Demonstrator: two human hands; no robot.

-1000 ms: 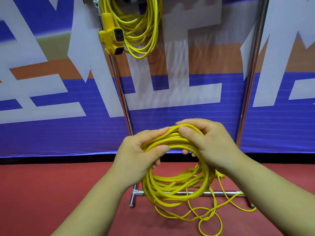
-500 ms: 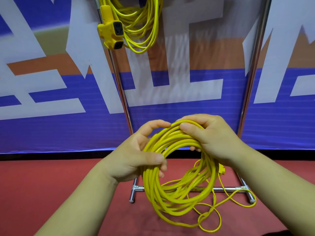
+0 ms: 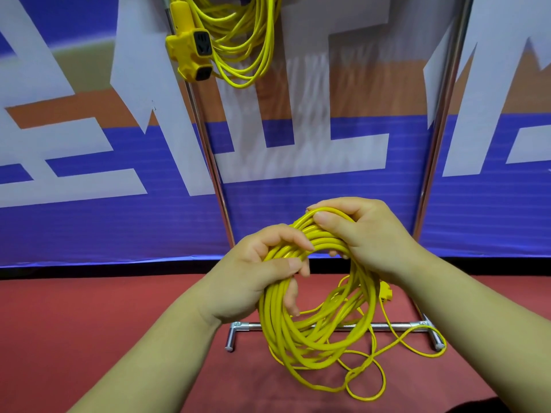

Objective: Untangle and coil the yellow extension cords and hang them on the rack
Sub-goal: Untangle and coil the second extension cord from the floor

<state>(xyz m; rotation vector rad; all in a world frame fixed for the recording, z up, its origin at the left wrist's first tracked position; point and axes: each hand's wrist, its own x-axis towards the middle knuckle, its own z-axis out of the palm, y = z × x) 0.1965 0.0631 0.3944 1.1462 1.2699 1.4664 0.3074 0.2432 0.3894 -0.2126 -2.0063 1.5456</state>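
I hold a coil of yellow extension cord (image 3: 301, 338) in front of me with both hands. My left hand (image 3: 256, 275) grips the coil's left side, fingers wrapped round the bundle. My right hand (image 3: 363, 236) grips the top of the coil from above. Loose thin loops (image 3: 369, 380) trail from the bottom of the coil, and a yellow plug (image 3: 385, 293) hangs behind its right side. A second coiled yellow cord (image 3: 247, 46) with its yellow socket block (image 3: 193, 52) hangs at the top of the metal rack (image 3: 208, 150).
The rack's two chrome uprights stand before a blue, white and orange banner (image 3: 313, 162). Its base bar (image 3: 247, 325) lies on the red floor (image 3: 89, 323) right under the coil, with short feet at both ends.
My left hand slid from the coil's top down its left side and closed round the bundle. The coil hangs a little lower and longer, and the view tilted slightly down.
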